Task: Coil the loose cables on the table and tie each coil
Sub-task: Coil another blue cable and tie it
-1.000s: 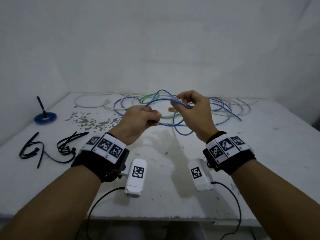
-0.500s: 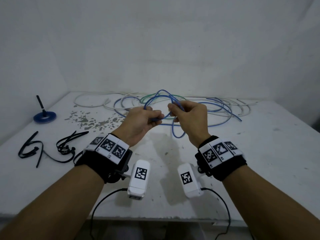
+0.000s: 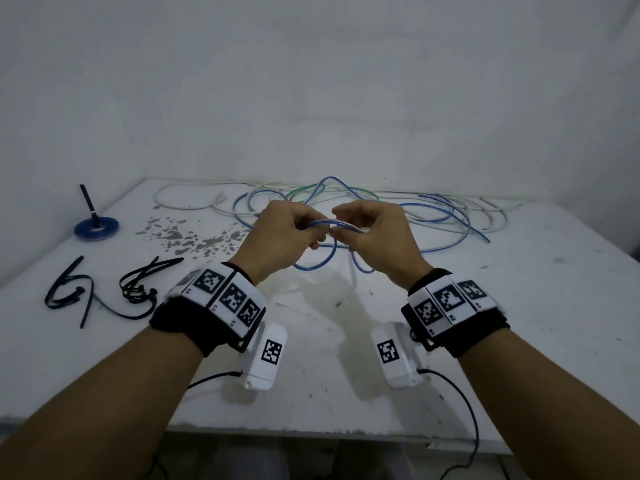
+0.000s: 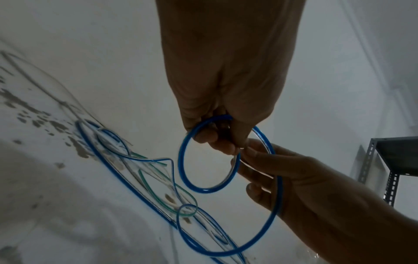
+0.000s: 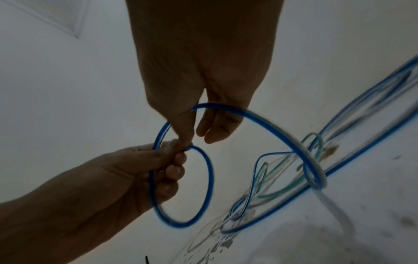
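Note:
Both hands are raised over the middle of the table, knuckles almost touching, working a blue cable (image 3: 320,223). My left hand (image 3: 294,228) grips a small loop of the blue cable (image 4: 187,160) in its curled fingers. My right hand (image 3: 360,226) pinches the same cable (image 5: 203,169) right beside the left fingers, and a larger loop (image 4: 278,205) hangs round it. The rest of the blue cable trails back into a tangle of white, green and blue cables (image 3: 433,209) at the far side of the table.
Black cable ties (image 3: 138,285) lie loose at the left of the white table (image 3: 519,323). A blue disc with an upright black stick (image 3: 95,226) stands at the far left. A grey metal shelf frame (image 4: 389,160) stands off the table. Thin black leads hang from both wrist cameras.
My hands have come together and moved nearer to me. The blue cable between them has closed from a wide arc into small loops held at one point.

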`<move>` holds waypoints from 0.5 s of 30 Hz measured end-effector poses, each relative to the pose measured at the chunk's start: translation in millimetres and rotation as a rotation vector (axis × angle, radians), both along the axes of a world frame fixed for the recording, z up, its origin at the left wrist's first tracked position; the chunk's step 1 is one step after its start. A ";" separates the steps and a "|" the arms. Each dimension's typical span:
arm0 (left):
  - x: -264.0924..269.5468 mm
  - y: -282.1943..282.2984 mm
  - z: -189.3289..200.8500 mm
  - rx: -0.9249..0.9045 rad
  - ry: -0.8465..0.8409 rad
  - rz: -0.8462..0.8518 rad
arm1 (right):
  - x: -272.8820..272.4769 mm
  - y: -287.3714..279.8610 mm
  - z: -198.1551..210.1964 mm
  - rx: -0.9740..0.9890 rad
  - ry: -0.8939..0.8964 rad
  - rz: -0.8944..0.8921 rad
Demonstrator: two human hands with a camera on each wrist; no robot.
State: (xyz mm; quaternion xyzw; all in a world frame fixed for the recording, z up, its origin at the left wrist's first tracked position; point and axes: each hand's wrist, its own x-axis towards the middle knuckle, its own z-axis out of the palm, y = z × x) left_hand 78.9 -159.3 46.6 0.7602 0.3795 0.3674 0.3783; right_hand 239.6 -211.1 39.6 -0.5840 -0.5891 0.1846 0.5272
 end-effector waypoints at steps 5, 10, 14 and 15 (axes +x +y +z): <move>0.0 -3.0 -4.5 -0.058 -0.005 -0.050 | 1.8 -1.5 26.9 -0.007 -0.227 0.198; -8.7 -3.2 -4.0 -0.375 -0.382 -0.053 | 45.5 4.9 45.5 0.080 -0.206 -0.037; -6.3 -4.7 -1.1 -0.510 -0.434 -0.044 | 48.3 1.9 27.9 -0.156 -0.313 0.012; -2.3 -5.7 -1.9 -0.487 -0.400 -0.026 | 41.5 1.2 23.9 -0.173 -0.308 0.032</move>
